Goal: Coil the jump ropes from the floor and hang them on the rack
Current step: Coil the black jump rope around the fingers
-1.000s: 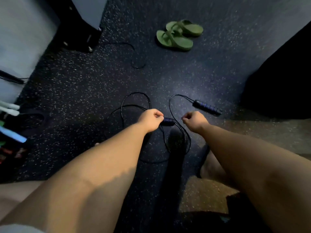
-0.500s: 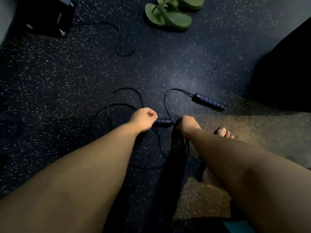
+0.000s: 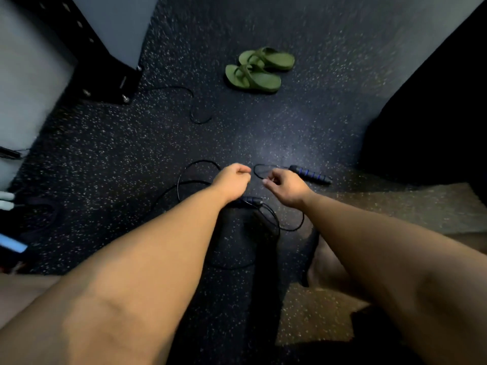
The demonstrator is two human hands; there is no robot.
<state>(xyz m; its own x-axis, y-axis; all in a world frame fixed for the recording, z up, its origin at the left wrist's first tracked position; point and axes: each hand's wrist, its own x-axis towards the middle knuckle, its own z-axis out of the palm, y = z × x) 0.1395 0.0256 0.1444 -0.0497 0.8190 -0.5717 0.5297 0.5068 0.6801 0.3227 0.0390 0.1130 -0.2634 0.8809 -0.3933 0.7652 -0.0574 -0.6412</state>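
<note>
The fingers (image 3: 243,170) of the left hand (image 3: 232,180) are balled into a fist. The right hand (image 3: 288,185) has its fingers (image 3: 266,182) curled, tips beside a loop of the thin black jump rope cord (image 3: 255,171). We cannot tell whether either hand actually has the cord. One black foam handle with blue rings (image 3: 251,200) lies on the speckled dark rubber floor (image 3: 263,127) under the left wrist, and the matching second handle (image 3: 311,175) lies just beyond the right hand. We judge this the start of coiling: next, bring both handles together and draw the slack into even loops. A second black cord (image 3: 196,114) lies near the black bolted metal foot (image 3: 116,83).
</note>
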